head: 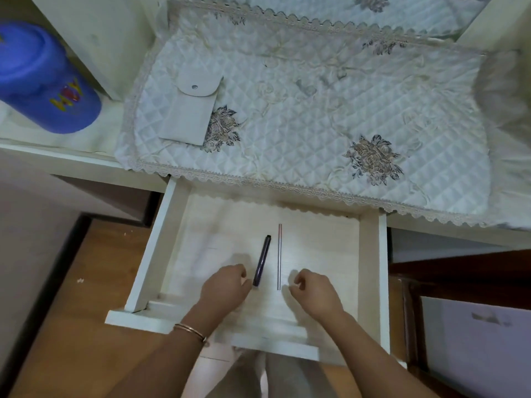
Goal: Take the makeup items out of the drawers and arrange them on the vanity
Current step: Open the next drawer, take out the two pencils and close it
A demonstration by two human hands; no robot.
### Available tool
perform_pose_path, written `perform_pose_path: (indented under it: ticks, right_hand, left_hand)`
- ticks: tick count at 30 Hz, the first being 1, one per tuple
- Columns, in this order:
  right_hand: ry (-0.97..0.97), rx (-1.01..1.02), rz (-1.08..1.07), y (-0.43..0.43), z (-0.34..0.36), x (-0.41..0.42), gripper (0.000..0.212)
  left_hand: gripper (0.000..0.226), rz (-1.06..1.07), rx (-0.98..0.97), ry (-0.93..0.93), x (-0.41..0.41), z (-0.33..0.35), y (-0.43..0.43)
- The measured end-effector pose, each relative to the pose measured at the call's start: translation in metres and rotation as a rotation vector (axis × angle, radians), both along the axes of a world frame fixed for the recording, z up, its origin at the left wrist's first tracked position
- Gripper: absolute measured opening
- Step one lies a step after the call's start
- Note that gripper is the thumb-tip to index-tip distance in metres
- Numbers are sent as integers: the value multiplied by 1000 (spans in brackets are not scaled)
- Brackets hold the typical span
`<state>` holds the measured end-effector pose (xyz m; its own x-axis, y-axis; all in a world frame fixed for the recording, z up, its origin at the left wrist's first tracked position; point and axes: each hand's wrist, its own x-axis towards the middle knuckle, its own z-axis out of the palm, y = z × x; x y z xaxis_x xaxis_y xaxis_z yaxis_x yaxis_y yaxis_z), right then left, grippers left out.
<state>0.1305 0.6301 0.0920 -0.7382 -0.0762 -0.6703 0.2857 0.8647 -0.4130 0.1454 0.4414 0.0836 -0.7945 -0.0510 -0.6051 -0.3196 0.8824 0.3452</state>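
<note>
The white drawer [149,251] under the vanity top is pulled out. On its floor lie a dark pen-shaped makeup liner [262,259] and, just right of it, a thin silver stick [279,255], both pointing away from me. My left hand [227,285] hovers inside the drawer with curled fingers, its fingertips close to the liner's near end. My right hand [311,290] is to the right of the silver stick, fingers bent, holding nothing. A pale grey snap pouch [189,110] rests on the quilted cloth [316,110] covering the vanity.
A blue plastic container [43,79] stands on the shelf at the far left. A mirror edge [402,12] runs along the back of the vanity. A dark wooden unit [459,311] sits to the right of the drawer, wooden floor on the left.
</note>
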Motion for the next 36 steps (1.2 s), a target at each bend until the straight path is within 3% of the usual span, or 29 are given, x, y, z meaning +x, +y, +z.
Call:
perform_pose_path:
  ticks: [6,11,15,21,26,32,36]
  right_hand:
    - [-1,-9,-153,-36,-34,-45,27]
    - [-43,73,-55,-46,-50,-54,10]
    - [-31,39,-19,-46,-42,-54,15]
    - [163,-266,-158,-50,22,-74,9]
    - [378,-463,-275,-67,68,-145,8]
    - [523,-459,-186,-86,86,-243,22]
    - [538,-368,-126,-98,69,-276,20]
  left_hand:
    - [38,112,57,-5,-39,-31,36]
    - [25,133,18,-25,-33,-45,37]
    - [22,186,54,22,-26,-36,27]
    - [14,377,96,292,-43,26,-10]
    - [15,472,200,530,-111,87,-28]
    - [18,488,132,634,-224,98,-43]
    - [20,435,36,533,-257,80,-50]
